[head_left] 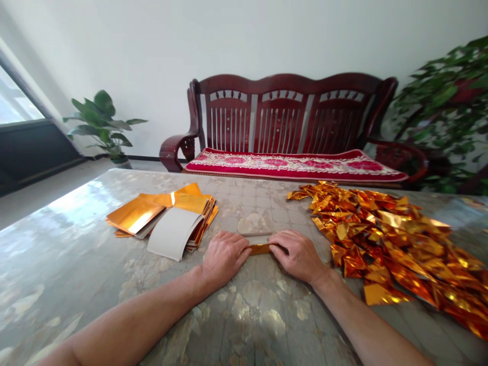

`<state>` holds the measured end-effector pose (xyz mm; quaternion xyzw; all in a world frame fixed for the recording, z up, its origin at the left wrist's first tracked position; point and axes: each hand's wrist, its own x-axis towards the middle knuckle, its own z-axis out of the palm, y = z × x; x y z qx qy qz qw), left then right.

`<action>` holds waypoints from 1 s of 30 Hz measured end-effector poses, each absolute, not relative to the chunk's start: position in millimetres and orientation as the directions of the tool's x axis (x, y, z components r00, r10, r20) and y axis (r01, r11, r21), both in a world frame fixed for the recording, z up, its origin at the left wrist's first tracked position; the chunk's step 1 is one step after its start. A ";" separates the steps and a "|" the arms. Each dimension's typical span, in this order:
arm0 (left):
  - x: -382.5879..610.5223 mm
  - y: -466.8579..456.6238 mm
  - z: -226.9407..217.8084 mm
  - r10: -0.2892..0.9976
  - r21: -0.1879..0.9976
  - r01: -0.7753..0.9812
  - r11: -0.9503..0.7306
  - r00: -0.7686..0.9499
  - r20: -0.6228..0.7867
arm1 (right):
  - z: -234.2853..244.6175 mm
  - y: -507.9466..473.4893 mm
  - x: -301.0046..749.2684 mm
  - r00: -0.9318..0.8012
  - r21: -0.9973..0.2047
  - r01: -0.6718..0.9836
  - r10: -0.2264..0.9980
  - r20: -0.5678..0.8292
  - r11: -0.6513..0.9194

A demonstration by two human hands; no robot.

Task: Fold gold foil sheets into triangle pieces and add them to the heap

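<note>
My left hand [224,256] and my right hand [298,254] rest side by side on the marble-patterned table [76,274], fingers curled and pressed down on a small sheet of gold foil paper [260,245] between them. The sheet looks partly folded, with its pale back showing on the far side. To the left lies a stack of flat gold foil sheets [163,216], some turned white side up. On the right spreads a big heap of folded gold foil pieces [392,239].
Behind the table stands a dark red wooden bench [290,117] with a red patterned cushion. A potted plant [102,124] sits by the window at the left, and a leafy plant [446,112] fills the right corner.
</note>
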<state>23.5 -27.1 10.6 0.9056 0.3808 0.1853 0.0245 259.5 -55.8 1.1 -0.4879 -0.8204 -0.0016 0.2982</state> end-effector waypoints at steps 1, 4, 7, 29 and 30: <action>23.8 -27.2 10.9 0.702 0.192 0.682 -0.706 0.638 0.316 | 1.3 -56.4 259.6 -0.344 -0.293 0.802 0.803 0.487 0.521; 24.6 -26.6 11.7 0.722 0.233 0.687 -0.688 0.619 0.309 | 1.3 -57.8 258.4 -0.323 -0.291 0.820 0.817 0.477 0.494; 24.9 -24.9 11.8 0.759 0.301 0.698 -0.650 0.579 0.298 | -0.1 -58.4 255.1 -0.272 -0.286 0.849 0.832 0.484 0.444; 27.7 -17.0 9.3 0.825 0.328 0.758 -0.563 0.494 0.274 | -3.9 -58.5 239.9 -0.112 -0.324 0.901 0.874 0.473 0.290; 28.0 -16.9 9.2 0.828 0.328 0.762 -0.558 0.490 0.272 | -4.0 -58.6 239.7 -0.125 -0.312 0.903 0.874 0.469 0.296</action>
